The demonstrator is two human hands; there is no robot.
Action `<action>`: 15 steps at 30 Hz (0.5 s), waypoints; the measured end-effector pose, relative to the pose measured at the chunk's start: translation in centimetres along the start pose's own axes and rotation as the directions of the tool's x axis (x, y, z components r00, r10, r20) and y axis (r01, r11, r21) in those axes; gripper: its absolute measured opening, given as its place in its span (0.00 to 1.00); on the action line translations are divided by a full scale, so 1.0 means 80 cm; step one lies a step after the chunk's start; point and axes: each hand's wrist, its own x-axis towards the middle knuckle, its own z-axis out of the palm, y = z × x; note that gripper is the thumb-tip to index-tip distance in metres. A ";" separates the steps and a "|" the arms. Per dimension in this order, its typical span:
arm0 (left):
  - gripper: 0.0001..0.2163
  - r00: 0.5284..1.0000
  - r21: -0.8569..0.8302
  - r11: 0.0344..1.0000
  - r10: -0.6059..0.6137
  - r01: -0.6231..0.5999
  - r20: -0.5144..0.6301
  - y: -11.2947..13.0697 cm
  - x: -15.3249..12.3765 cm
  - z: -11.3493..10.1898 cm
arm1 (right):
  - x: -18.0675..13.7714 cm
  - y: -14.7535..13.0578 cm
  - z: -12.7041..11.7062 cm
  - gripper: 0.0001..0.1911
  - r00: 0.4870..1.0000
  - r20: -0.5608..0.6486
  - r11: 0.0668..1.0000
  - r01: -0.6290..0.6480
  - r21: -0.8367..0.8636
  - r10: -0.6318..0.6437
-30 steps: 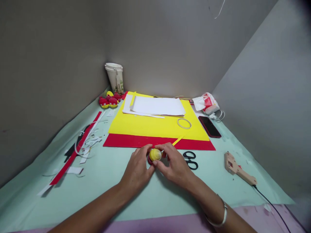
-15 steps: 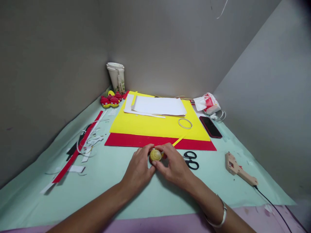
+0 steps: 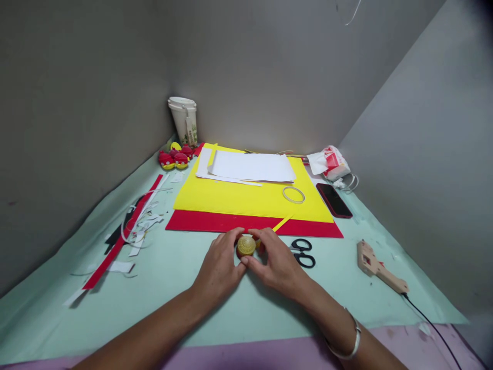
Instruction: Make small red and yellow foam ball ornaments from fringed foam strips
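Observation:
Both hands meet at the middle of the mint-green table cover, just in front of the red foam sheet (image 3: 215,222). Between them sits a small round yellow coil (image 3: 246,246) of rolled foam strip with some red beneath it. My left hand (image 3: 219,268) curls its fingers round the coil's left side. My right hand (image 3: 278,263) pinches it from the right, and a loose yellow strip tail (image 3: 282,223) runs up and to the right from it. A silver bangle (image 3: 348,343) is on my right wrist.
Black scissors (image 3: 303,253) lie just right of my hands. A glue gun (image 3: 378,266) with its cord rests at the right. A yellow sheet (image 3: 231,198) carries white papers (image 3: 250,167) and a tape ring (image 3: 293,195). A phone (image 3: 333,200), cup (image 3: 184,120), red-yellow figures (image 3: 174,158) and paper scraps (image 3: 131,231) surround them.
The coil has been turned slightly between my fingers and looks lower and flatter; the red part under it is now mostly covered. My hands stay in the same spot.

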 end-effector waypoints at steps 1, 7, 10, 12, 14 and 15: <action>0.21 1.000 -0.001 1.000 -0.004 0.004 0.003 0.000 0.000 0.000 | -0.001 0.000 0.000 0.24 1.000 0.003 1.000 -0.014 -0.012 0.014; 0.21 0.999 -0.022 0.999 -0.044 0.045 0.015 0.001 0.001 -0.001 | 0.001 0.001 0.000 0.21 0.999 0.016 0.998 -0.037 -0.041 0.038; 0.22 0.997 -0.014 0.997 -0.072 0.072 0.000 0.000 0.003 -0.003 | 0.001 0.005 -0.001 0.22 0.999 0.018 0.997 -0.050 -0.064 0.051; 0.22 0.997 -0.014 0.997 -0.082 0.082 -0.004 0.000 0.004 -0.003 | 0.000 0.008 -0.003 0.21 0.998 0.015 0.995 -0.052 -0.084 0.054; 0.22 0.996 -0.015 0.996 -0.085 0.085 -0.001 0.000 0.004 -0.004 | -0.001 0.010 -0.006 0.20 0.998 0.017 0.993 -0.061 -0.104 0.063; 0.22 0.996 -0.014 0.996 -0.085 0.085 0.003 0.000 0.004 -0.004 | -0.002 0.011 -0.008 0.20 0.997 0.019 0.991 -0.068 -0.111 0.071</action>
